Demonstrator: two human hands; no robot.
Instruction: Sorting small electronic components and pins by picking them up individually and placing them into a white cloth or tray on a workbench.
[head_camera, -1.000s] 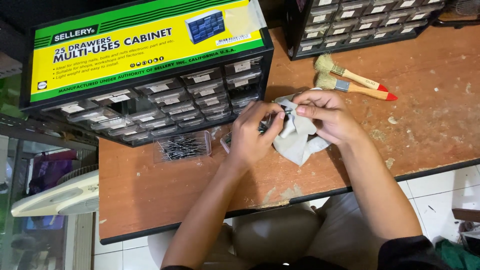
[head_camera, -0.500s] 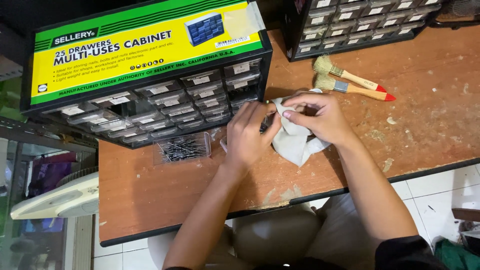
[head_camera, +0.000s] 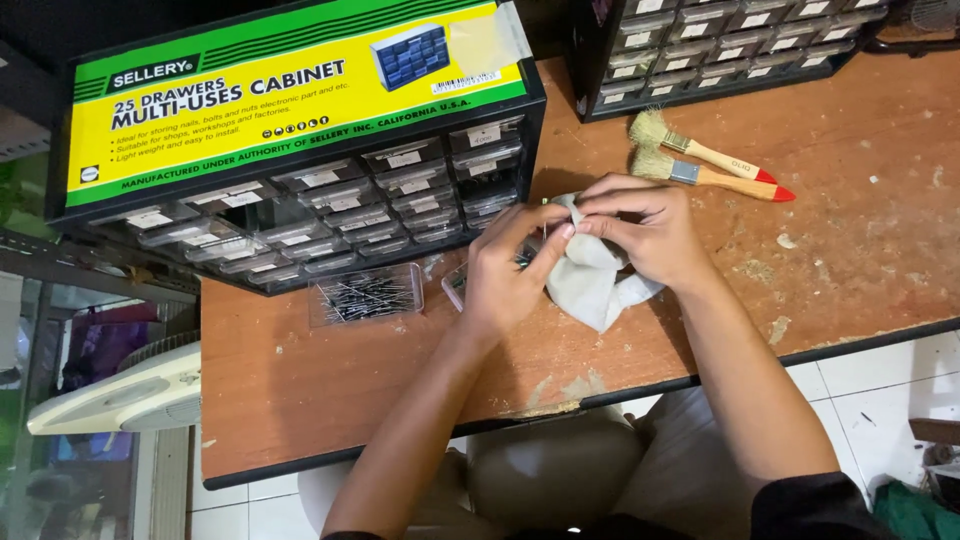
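Both hands meet over a pale cloth (head_camera: 592, 285) that lies on the desk (head_camera: 300, 390) just in front of the drawer cabinet (head_camera: 300, 150). The left hand (head_camera: 505, 275) and right hand (head_camera: 645, 235) each close their grip on the cloth's top edge, fingertips nearly touching. A clear tray of thin pins (head_camera: 365, 295) sits below the cabinet; two paintbrushes (head_camera: 700, 165) lie to the cabinet's right.

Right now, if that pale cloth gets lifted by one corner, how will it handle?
The cloth probably flops: it hangs in folds between the left hand and right hand. It looks thin, so likely light and unlikely to slide on the rough table.
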